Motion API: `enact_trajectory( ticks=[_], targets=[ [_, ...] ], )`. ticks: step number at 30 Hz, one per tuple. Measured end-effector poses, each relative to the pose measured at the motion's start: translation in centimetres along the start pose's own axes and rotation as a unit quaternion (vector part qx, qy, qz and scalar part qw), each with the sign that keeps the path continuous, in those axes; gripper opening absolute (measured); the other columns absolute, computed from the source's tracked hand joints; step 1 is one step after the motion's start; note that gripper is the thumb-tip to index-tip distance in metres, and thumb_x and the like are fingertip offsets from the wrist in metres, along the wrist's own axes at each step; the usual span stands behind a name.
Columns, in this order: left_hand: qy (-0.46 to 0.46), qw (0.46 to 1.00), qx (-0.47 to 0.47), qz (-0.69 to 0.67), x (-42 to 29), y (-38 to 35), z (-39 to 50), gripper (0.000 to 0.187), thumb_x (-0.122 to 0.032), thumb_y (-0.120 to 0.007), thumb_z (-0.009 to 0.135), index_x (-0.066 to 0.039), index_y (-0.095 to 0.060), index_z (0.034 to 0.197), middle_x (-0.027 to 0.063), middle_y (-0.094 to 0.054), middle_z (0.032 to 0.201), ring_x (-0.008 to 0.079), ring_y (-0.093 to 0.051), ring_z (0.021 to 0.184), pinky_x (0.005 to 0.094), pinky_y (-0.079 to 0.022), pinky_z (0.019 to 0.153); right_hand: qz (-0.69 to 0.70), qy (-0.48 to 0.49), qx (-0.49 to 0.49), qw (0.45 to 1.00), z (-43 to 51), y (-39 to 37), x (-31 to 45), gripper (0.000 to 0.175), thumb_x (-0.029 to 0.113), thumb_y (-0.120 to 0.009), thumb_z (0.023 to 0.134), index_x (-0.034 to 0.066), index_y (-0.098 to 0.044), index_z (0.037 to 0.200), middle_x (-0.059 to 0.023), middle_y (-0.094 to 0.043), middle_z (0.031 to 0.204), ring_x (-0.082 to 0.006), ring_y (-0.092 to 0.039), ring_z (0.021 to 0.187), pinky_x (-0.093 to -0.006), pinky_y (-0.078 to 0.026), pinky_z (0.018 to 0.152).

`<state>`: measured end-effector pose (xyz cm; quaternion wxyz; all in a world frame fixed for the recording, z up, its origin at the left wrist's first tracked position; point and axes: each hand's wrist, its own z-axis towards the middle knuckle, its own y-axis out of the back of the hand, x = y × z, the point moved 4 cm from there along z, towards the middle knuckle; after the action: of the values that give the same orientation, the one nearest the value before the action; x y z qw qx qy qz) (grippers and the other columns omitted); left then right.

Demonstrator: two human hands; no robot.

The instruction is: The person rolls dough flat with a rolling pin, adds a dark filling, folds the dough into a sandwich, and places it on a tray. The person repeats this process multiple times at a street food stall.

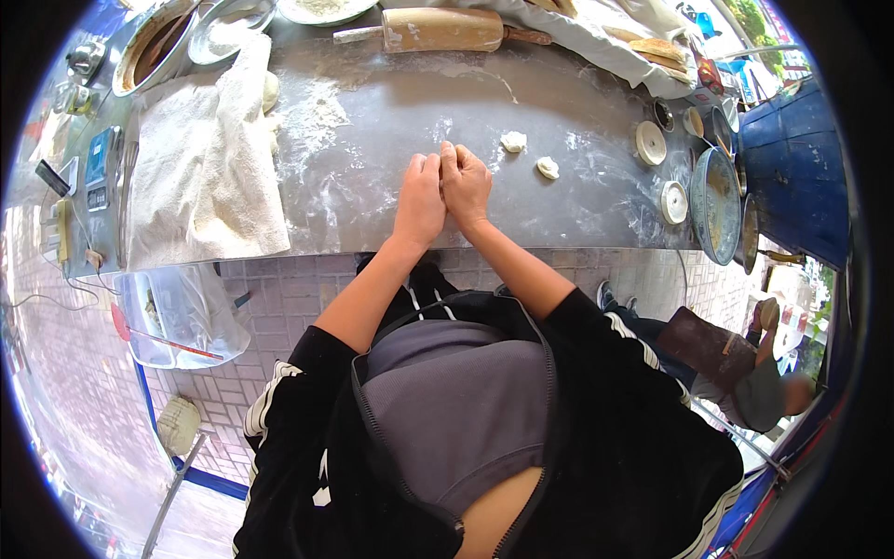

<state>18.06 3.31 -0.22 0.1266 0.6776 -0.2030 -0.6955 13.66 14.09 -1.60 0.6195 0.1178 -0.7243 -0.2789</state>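
Observation:
My left hand (422,202) and my right hand (466,180) meet over the middle of a floured metal worktable (363,161), fingers curled in against each other. Whatever may lie between them is hidden. To the right of my hands rest two small lumps of dough, one (513,142) farther back and the other (547,168) nearer the front edge. A wooden rolling pin (443,30) dusted with flour lies across the far side. Loose flour is scattered to the left of my hands.
A cream cloth (202,175) covers the table's left part, with pale dough peeking out. Bowls (715,206) and round pale discs (651,143) stand at the right, beside a blue container (796,168). Flatbreads (658,50) lie at the back right. Another person (726,356) is at the right.

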Motion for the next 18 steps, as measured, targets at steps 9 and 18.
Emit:
enact_trajectory(
  ticks=[9, 18],
  targets=[
    [-0.006, 1.000, 0.007, 0.012, -0.2, -1.2, 0.1, 0.039, -0.001, -0.064, 0.082, 0.001, -0.047, 0.117, 0.0209, -0.050, 0.109, 0.0370, -0.054, 0.097, 0.0415, -0.046, 0.083, 0.110, -0.149, 0.021, 0.982, -0.2, 0.6, -2.5, 0.039, 0.031, -0.055, 0.097, 0.0020, -0.054, 0.071, -0.0102, -0.056, 0.066, -0.0163, -0.050, 0.062, -0.0364, -0.040, 0.060],
    [-0.069, 0.994, -0.074, -0.035, -1.3, -2.0, -1.5, 0.033, 0.003, -0.056, 0.085, 0.004, -0.046, 0.117, 0.0202, -0.050, 0.109, 0.0361, -0.054, 0.101, 0.0432, -0.046, 0.088, 0.144, -0.135, 0.052, 0.979, 0.4, 1.5, -3.3, 0.040, 0.034, -0.055, 0.096, 0.0079, -0.054, 0.066, -0.0072, -0.054, 0.064, -0.0260, -0.052, 0.071, -0.0383, -0.038, 0.077]
  ],
)
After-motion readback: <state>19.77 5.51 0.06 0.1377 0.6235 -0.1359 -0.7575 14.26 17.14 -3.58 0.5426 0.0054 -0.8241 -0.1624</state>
